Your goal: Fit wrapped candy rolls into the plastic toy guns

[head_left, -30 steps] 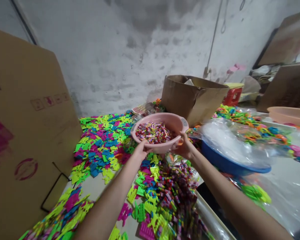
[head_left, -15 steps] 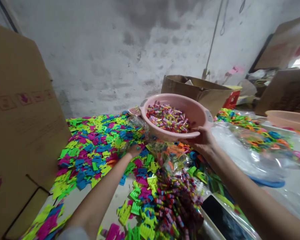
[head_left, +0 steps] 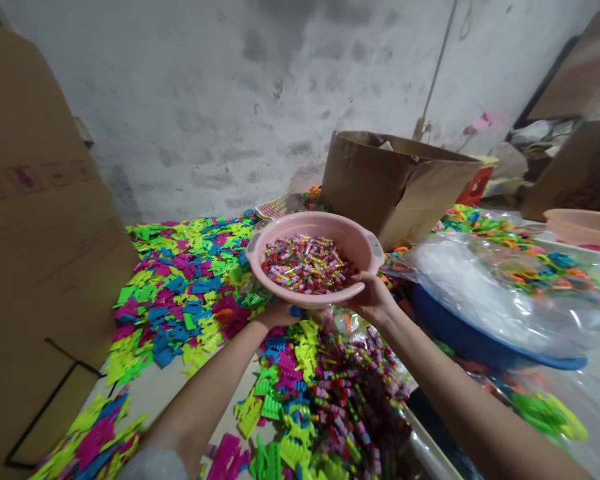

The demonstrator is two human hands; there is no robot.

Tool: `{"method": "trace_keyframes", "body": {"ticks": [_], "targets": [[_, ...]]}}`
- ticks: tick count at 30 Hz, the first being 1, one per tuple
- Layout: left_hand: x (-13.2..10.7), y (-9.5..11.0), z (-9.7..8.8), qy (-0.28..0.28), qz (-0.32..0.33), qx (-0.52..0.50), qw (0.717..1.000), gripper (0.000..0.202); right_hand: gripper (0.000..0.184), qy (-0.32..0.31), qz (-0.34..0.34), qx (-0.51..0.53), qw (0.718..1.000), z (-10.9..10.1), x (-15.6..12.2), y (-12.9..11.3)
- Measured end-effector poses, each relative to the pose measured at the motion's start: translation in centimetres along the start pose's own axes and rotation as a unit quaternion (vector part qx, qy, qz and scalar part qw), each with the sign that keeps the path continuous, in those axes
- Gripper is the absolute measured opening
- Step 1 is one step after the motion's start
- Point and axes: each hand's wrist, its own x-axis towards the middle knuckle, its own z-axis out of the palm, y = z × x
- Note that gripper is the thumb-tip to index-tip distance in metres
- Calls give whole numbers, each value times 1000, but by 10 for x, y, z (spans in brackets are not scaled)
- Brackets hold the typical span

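Note:
A pink plastic basin point(head_left: 365, 243) with grey grip patches sits tilted slightly toward me at the middle of the view. Inside it is a heap of small multicoloured cylindrical pieces point(head_left: 305, 263). My right hand point(head_left: 373, 297) grips its near right rim, thumb over the edge and fingers underneath. Just below the near left side of the basin is my left hand point(head_left: 279, 313), its fingers largely hidden under the basin and among flat coloured plastic pieces point(head_left: 190, 283). Whether it touches the basin I cannot tell. More of the small cylindrical pieces point(head_left: 347, 407) lie piled in front of me.
A tall cardboard box point(head_left: 40, 253) stands at the left, and an open, torn one point(head_left: 365, 180) is behind the basin. To the right, a blue basin point(head_left: 470, 337) lies under clear plastic bags point(head_left: 450, 280). A peach basin point(head_left: 585, 227) is farther right, and a whitewashed wall point(head_left: 190, 113) closes the back.
The pink basin has come left and lower, nearer to me, with my right hand still on its rim. My left hand has shifted slightly right, and the basin now covers its fingers.

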Motion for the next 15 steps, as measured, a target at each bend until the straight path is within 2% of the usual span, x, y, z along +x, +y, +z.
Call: {"method": "trace_keyframes", "body": {"ticks": [4,10,15], "targets": [[-22,2,0,-1,-24,-100,995,42,18,-3,21,-11,1000,1,7,23],[-48,16,2,-85,-10,-222,971,13,17,-4,35,-31,999,2,22,36],[-73,41,3,-89,-11,-308,947,21,15,7,33,-44,998,-7,33,53]]}}
